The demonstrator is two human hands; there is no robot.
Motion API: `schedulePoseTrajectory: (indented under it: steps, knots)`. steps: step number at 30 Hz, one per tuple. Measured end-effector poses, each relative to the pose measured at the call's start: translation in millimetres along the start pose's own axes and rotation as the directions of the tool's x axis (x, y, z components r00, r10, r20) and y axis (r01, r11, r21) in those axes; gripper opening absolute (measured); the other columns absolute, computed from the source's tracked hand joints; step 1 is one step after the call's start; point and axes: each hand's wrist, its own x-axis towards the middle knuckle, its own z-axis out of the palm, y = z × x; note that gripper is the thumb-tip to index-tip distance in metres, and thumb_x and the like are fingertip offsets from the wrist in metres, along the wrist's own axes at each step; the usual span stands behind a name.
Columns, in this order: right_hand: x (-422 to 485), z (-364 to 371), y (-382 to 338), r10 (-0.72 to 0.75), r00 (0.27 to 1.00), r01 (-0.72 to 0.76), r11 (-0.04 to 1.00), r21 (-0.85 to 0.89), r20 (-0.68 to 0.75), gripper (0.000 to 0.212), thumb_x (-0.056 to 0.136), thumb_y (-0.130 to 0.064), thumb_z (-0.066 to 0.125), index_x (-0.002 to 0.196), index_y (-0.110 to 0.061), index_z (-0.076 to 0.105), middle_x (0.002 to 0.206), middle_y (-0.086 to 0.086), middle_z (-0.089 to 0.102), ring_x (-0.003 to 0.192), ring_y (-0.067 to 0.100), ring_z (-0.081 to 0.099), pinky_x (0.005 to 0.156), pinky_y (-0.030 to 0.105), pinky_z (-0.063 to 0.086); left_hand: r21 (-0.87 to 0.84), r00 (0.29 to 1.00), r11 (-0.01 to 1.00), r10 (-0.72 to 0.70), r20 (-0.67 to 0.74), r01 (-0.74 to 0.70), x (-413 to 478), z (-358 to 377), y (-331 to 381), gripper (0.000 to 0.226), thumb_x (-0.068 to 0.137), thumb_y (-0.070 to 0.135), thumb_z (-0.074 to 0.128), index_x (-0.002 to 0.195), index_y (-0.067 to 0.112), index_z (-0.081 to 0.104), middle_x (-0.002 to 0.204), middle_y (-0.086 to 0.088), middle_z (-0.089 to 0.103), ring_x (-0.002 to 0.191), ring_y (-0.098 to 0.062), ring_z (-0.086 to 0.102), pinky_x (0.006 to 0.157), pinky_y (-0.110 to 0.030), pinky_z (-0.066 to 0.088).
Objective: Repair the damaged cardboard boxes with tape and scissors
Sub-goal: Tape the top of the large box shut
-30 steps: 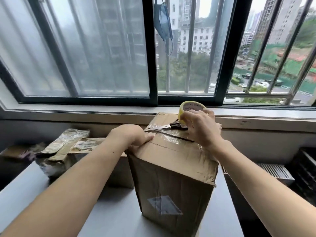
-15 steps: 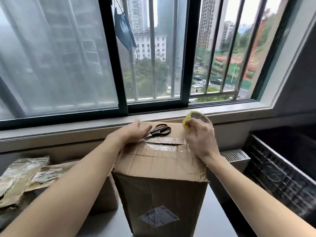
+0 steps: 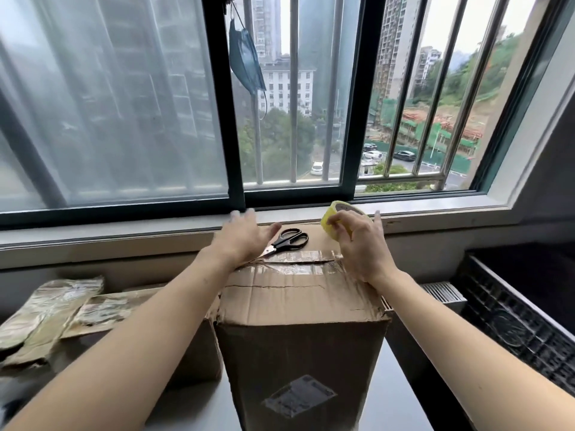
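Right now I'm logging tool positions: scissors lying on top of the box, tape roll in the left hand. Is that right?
Not quite. The scissors do lie on top of the box, but the tape roll is in the right hand, as the head view shows. The left hand holds nothing.

A blue mask (image 3: 245, 63) hangs on the far window (image 3: 124, 119); a black crate (image 3: 522, 312) sits right.

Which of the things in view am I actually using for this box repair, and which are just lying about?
In use:
- cardboard box, top seam partly taped
- yellow tape roll, held in the right hand
- scissors on the box top, beside the open left hand

Lying about:
- flattened taped cardboard at left
- blue face mask hanging at the window
- black crate at right
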Motion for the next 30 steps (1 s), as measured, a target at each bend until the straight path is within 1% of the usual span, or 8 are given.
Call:
schedulePoseTrajectory:
  steps: [2, 4, 9, 13, 18, 23, 27, 30]
  knots:
    - [5.0, -11.1, -7.1, -0.018, 0.999, 0.020, 0.997, 0.080, -0.031, 0.011, 0.096, -0.012, 0.061, 0.099, -0.015, 0.071, 0.090, -0.010, 0.066, 0.093, 0.024, 0.062, 0.113, 0.045, 0.030, -0.135, 0.955, 0.947, 0.278, -0.104, -0.290, -5.0, -3.0, 21.7, 0.080, 0.085, 0.064, 0.057, 0.146, 0.015, 0.039, 0.145, -0.009, 0.043, 0.133, -0.022, 0.045, 0.113, -0.034, 0.034]
    - [8.8, -21.5, -13.6, -0.027, 0.999, 0.033, 0.981, 0.190, -0.034, 0.009, 0.094, -0.015, 0.065, 0.098, -0.015, 0.073, 0.084, -0.008, 0.069, 0.083, 0.023, 0.064, 0.084, 0.037, 0.050, -0.221, 0.873, 0.845, 0.467, -0.142, -0.488, -12.9, -5.2, 47.0, 0.073, 0.077, 0.055, 0.073, 0.135, 0.017, 0.050, 0.129, -0.002, 0.056, 0.118, -0.013, 0.054, 0.104, -0.025, 0.042]
    - [15.0, -35.5, -10.5, -0.062, 0.998, 0.055, 0.948, 0.313, 0.013, 0.013, 0.091, -0.022, 0.073, 0.102, -0.017, 0.078, 0.085, -0.006, 0.076, 0.077, 0.008, 0.070, 0.070, 0.029, 0.055, -0.095, 0.721, 0.737, 0.612, -0.324, -0.669, -12.8, 5.4, 80.2, 0.030, 0.082, 0.018, 0.079, 0.108, 0.010, 0.066, 0.097, -0.002, 0.061, 0.086, -0.013, 0.059, 0.075, -0.015, 0.044]
    - [19.0, -51.3, 4.1, -0.107, 0.993, 0.083, 0.944, 0.320, 0.058, 0.015, 0.095, -0.023, 0.067, 0.103, -0.017, 0.078, 0.088, -0.007, 0.076, 0.080, 0.007, 0.068, 0.073, 0.029, 0.053, -0.139, 0.701, 0.745, 0.524, -0.484, -0.653, -10.7, 15.3, 91.9, 0.013, 0.084, 0.001, 0.072, 0.092, 0.010, 0.077, 0.084, 0.000, 0.071, 0.076, -0.012, 0.066, 0.074, -0.028, 0.055]
    - [25.0, -69.7, 25.9, 0.010, 0.973, -0.132, 0.843, 0.521, 0.230, 0.040, 0.094, -0.026, 0.068, 0.130, -0.025, 0.051, 0.073, 0.021, 0.066, 0.064, 0.017, 0.056, 0.062, 0.029, 0.045, -0.515, 0.883, 0.741, 0.228, -0.410, -0.431, -16.4, 16.3, 120.1, 0.008, 0.088, 0.001, 0.070, 0.092, 0.002, 0.076, 0.078, -0.008, 0.074, 0.061, -0.005, 0.066, 0.064, -0.019, 0.055]
    - [20.0, -84.4, 53.1, 0.144, 0.900, -0.383, 0.712, 0.588, 0.411, 0.047, 0.086, -0.053, 0.069, 0.095, -0.007, 0.070, 0.085, 0.005, 0.070, 0.077, 0.015, 0.063, 0.076, 0.026, 0.049, -0.688, 0.954, 0.680, 0.055, -0.296, -0.253, -16.5, 23.0, 135.1, 0.011, 0.089, 0.004, 0.070, 0.096, -0.002, 0.076, 0.082, -0.016, 0.073, 0.063, -0.011, 0.066, 0.064, -0.024, 0.058]
    - [6.6, -92.2, 70.6, -0.016, 0.842, -0.485, 0.411, 0.772, 0.539, 0.030, 0.092, -0.038, 0.065, 0.089, -0.008, 0.071, 0.074, 0.002, 0.065, 0.066, 0.013, 0.058, 0.067, 0.026, 0.043, -0.708, 0.961, 0.687, -0.052, -0.272, -0.163, -13.3, 27.7, 140.4, 0.010, 0.091, 0.006, 0.068, 0.094, -0.001, 0.075, 0.076, -0.015, 0.070, 0.051, -0.009, 0.059, 0.054, -0.018, 0.051]
    - [4.9, -92.0, 75.4, -0.071, 0.865, -0.443, 0.356, 0.823, 0.497, 0.022, 0.093, -0.033, 0.064, 0.084, -0.013, 0.068, 0.069, 0.000, 0.059, 0.065, 0.013, 0.053, 0.064, 0.025, 0.045, -0.642, 0.953, 0.756, -0.087, -0.289, -0.126, -10.9, 34.7, 135.3, 0.012, 0.092, 0.010, 0.067, 0.088, 0.005, 0.077, 0.071, -0.008, 0.072, 0.048, -0.007, 0.060, 0.051, -0.018, 0.048]
